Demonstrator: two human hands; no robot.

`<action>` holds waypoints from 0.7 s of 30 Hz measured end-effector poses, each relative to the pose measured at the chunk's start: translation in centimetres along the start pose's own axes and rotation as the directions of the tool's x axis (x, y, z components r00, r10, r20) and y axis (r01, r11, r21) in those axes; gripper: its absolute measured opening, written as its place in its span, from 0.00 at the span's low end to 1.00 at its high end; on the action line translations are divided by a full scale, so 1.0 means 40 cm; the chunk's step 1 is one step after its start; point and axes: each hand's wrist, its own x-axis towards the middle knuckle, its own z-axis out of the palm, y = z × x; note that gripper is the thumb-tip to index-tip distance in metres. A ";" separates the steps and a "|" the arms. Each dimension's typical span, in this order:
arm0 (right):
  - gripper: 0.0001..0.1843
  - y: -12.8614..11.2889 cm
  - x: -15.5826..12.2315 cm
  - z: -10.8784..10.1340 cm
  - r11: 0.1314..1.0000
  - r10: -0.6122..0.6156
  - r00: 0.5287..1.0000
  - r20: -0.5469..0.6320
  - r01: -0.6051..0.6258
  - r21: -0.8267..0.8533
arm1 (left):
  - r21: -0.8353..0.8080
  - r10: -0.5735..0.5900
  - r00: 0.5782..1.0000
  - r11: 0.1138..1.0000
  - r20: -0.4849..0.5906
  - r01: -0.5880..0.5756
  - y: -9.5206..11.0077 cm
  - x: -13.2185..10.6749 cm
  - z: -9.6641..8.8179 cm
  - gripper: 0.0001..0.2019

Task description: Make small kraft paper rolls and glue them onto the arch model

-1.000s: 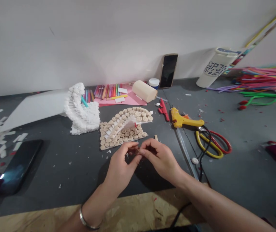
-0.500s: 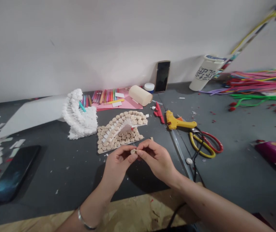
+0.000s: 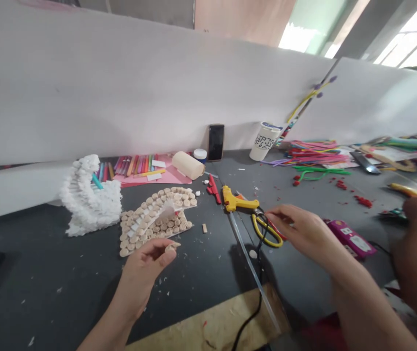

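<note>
Here, across the worktop [image 3: 66, 287] I watch remotely, the arched model of beige rolls [image 3: 157, 220] sits left of centre. My hands are well apart: the right hand [image 3: 305, 234] is by the yellow glue gun [image 3: 243, 204] and the scissors [image 3: 272, 244], whether gripping anything I cannot tell, while the left hand [image 3: 142, 265] pinches a small beige roll [image 3: 171, 247] just in front of the model. I judge the step to be taking up a tool, which calls next for a sure right grasp and light left pinch.
</note>
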 end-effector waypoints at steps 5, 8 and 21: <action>0.21 0.062 0.094 0.125 0.916 -0.216 0.976 0.020 0.210 -0.342 | -0.075 -0.008 1.000 0.997 0.008 0.009 0.008 -0.005 0.017 0.13; 0.30 0.061 0.141 0.190 0.855 -0.253 0.965 0.070 0.257 -0.451 | -0.158 -0.035 0.998 0.987 -0.045 0.028 0.021 -0.006 0.024 0.15; 0.08 0.063 0.197 0.176 0.957 -0.118 0.989 -0.085 0.091 -0.274 | -0.192 -0.026 0.999 0.981 -0.036 0.018 0.030 -0.023 0.018 0.11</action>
